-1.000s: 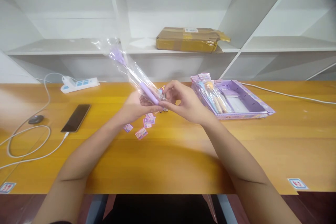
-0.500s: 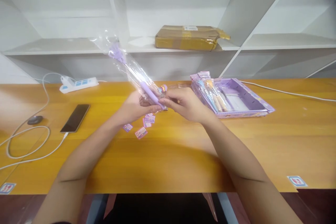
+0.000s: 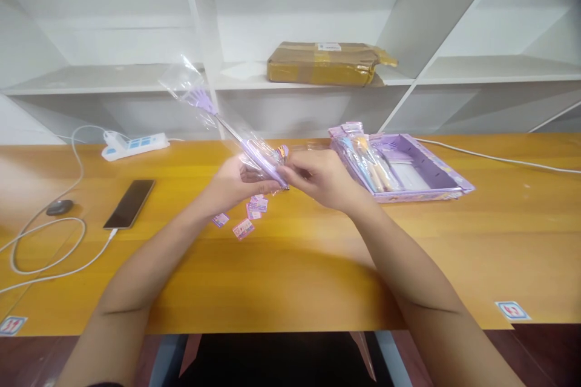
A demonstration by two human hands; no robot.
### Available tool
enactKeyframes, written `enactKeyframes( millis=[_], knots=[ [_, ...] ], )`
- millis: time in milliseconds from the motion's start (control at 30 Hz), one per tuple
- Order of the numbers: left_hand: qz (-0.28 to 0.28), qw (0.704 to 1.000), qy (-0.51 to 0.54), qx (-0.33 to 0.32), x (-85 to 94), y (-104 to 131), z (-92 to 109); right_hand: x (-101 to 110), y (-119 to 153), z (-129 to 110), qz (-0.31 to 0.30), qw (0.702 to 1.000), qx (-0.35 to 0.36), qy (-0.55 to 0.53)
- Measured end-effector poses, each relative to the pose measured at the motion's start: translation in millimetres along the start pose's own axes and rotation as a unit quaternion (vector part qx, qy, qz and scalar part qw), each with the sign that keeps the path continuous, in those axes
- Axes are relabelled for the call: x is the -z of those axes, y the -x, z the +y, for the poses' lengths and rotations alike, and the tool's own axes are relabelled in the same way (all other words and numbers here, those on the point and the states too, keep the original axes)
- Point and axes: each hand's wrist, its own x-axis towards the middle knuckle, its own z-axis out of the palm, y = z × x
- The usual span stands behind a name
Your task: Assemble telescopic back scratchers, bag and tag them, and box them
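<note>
A purple back scratcher [image 3: 234,131] with a claw-shaped head and a metal rod lies inside a clear plastic bag [image 3: 179,83], slanting up to the left above the table. My left hand [image 3: 233,184] is closed around its handle, thumb along the near side. My right hand [image 3: 318,176] pinches the handle end of the bag, beside a small colourful piece [image 3: 282,152] whose kind I cannot make out. Below the hands lie several small printed pink and purple cards [image 3: 244,229]. To the right, a purple box [image 3: 447,175] holds more bagged back scratchers [image 3: 370,163].
A phone [image 3: 129,204] on a white charging cable lies at left, near a power strip [image 3: 136,146] and a small dark object [image 3: 59,207]. A taped cardboard parcel [image 3: 322,65] rests on the white shelf [image 3: 136,78] behind. Another white cable [image 3: 503,160] runs along the right.
The head of the back scratcher has dropped slightly and turned, and the bag's far end has shifted. Both hands keep their grip in nearly the same place.
</note>
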Motion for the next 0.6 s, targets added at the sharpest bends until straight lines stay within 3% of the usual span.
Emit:
enactKeyframes(
  millis=[300, 433, 500, 600],
  knots=[
    [-0.037, 0.999, -0.037, 0.012, 6.0, 5, 6, 14, -1, 4, -0.07, 0.997, 0.006, -0.023],
    [-0.063, 0.993, -0.1, 0.023, 13.4, 3, 4, 16, -2, 7, -0.132, 0.989, -0.017, -0.071],
    [-0.109, 0.983, -0.146, 0.029, 15.1, 1, 2, 13, -1, 10, -0.119, 0.984, -0.071, -0.111],
    [-0.247, 0.95, -0.187, 0.034, 11.6, -4, 1, 4, -1, 18, -0.056, 0.957, -0.169, -0.227]
  ],
)
